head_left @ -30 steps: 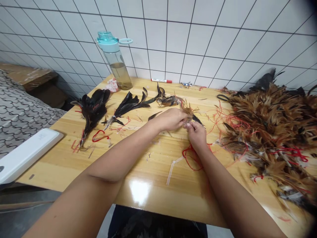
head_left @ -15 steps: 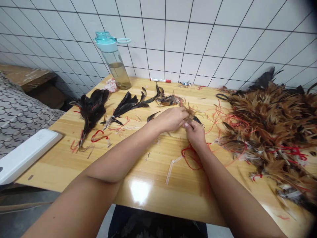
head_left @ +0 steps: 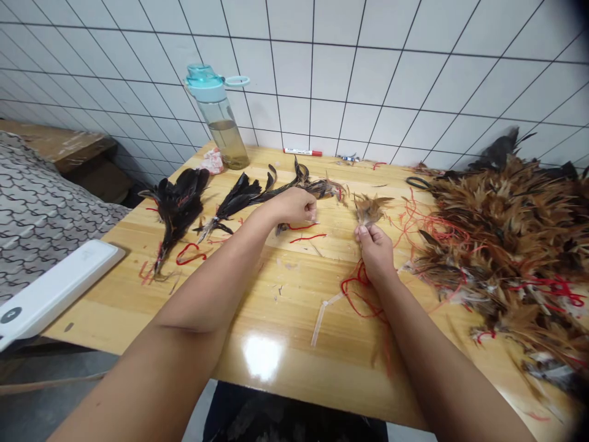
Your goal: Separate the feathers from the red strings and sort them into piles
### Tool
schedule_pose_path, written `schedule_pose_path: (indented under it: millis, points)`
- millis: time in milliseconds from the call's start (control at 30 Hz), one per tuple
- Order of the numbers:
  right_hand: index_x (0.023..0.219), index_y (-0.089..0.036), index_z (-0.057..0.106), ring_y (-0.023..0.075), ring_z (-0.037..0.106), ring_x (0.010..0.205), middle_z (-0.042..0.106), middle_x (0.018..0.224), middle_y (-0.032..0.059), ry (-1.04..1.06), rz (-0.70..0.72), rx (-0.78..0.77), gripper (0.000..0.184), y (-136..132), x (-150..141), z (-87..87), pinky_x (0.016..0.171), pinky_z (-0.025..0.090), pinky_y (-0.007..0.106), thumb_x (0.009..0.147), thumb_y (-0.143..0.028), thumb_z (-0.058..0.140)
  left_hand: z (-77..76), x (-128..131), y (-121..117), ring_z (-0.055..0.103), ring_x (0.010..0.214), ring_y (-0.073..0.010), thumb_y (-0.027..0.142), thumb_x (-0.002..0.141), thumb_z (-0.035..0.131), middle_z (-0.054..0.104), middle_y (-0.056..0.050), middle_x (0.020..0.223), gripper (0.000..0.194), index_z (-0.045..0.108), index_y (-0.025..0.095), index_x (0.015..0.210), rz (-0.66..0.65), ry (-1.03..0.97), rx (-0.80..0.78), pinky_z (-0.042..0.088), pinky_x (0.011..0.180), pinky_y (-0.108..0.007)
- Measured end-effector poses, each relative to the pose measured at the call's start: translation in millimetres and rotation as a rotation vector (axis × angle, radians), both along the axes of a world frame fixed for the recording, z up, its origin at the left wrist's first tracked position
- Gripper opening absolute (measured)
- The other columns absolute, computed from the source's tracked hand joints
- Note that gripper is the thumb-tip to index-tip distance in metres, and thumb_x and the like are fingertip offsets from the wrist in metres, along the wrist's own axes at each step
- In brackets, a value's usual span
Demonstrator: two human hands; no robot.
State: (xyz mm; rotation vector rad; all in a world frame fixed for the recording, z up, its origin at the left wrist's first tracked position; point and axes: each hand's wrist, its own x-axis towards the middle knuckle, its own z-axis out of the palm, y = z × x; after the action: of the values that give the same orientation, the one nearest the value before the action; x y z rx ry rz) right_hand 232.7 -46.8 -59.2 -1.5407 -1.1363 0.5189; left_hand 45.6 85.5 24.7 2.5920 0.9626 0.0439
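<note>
My right hand pinches the base of a small bunch of brown feathers, whose tips fan out away from me. To its left, my left hand is closed low over the table; what its fingers hold, if anything, I cannot make out. Short lengths of red cord lie just below the left hand. Beyond it is a row of dark curled feathers. A looped red cord lies beside my right wrist, near a thin whitish strip.
A large heap of brown feathers with tangled red strands covers the right side. Black feather bundles lie on the left, near a white oblong device. A water bottle and a red-capped marker stand and lie by the tiled wall.
My left hand has moved left, away from my right hand and the brown feathers. The right hand still grips the bunch, now more exposed. Red cord pieces show below the left hand.
</note>
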Motion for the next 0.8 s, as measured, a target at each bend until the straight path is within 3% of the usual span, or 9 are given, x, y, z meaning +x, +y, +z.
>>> schedule_pose_path:
  millis: [133, 267, 433, 633, 800]
  points:
    - [0.070, -0.020, 0.055, 0.0129, 0.039, 0.056, 0.044, 0.058, -0.0026, 0.023, -0.020, -0.023, 0.026, -2.0, -4.3, 2.8, 0.054, 0.032, 0.026, 0.080, -0.043, 0.050, 6.1, -4.3, -0.8, 0.059, 0.066, -0.0120, 0.021, 0.066, 0.060, 0.072, 0.000, 0.075, 0.012, 0.069, 0.018, 0.072, -0.042, 0.080, -0.109, 0.037, 0.057, -0.021]
    - [0.069, -0.020, 0.056, 0.0134, 0.040, 0.056, 0.044, 0.056, -0.0027, -0.034, -0.010, -0.029, 0.025, -1.8, -3.8, 2.1, 0.055, 0.033, 0.027, 0.080, -0.041, 0.049, 1.3, -3.8, 1.5, 0.054, 0.057, -0.0113, 0.022, 0.062, 0.062, 0.069, -0.001, 0.067, 0.009, 0.068, 0.019, 0.067, 0.012, 0.157, 0.021, 0.032, 0.051, -0.021]
    - [0.069, -0.020, 0.057, 0.0138, 0.041, 0.057, 0.047, 0.058, -0.0021, -0.084, -0.009, -0.041, 0.026, -2.4, -4.0, 4.8, 0.056, 0.034, 0.028, 0.080, -0.040, 0.047, -9.4, 2.9, -0.3, 0.047, 0.052, -0.0115, 0.017, 0.062, 0.057, 0.064, -0.002, 0.063, 0.007, 0.064, 0.018, 0.063, -0.047, 0.224, 0.078, 0.029, 0.050, -0.024]
    - [0.069, -0.020, 0.057, 0.0134, 0.038, 0.055, 0.042, 0.057, -0.0033, -0.119, -0.010, -0.038, 0.025, -4.1, -5.3, 6.8, 0.056, 0.032, 0.028, 0.081, -0.039, 0.047, -7.0, 8.6, -7.2, 0.052, 0.062, -0.0126, 0.019, 0.071, 0.053, 0.064, -0.002, 0.071, 0.010, 0.062, 0.016, 0.074, -0.098, -0.079, 0.036, 0.034, 0.058, -0.024]
    - [0.068, -0.020, 0.056, 0.0135, 0.040, 0.057, 0.044, 0.058, -0.0028, -0.134, -0.016, -0.025, 0.026, -3.4, -4.8, 4.9, 0.057, 0.033, 0.027, 0.081, -0.040, 0.046, -3.2, 13.7, -15.1, 0.057, 0.069, -0.0109, 0.016, 0.076, 0.052, 0.066, -0.001, 0.079, 0.015, 0.060, 0.015, 0.089, -0.093, -0.222, -0.126, 0.040, 0.063, -0.021]
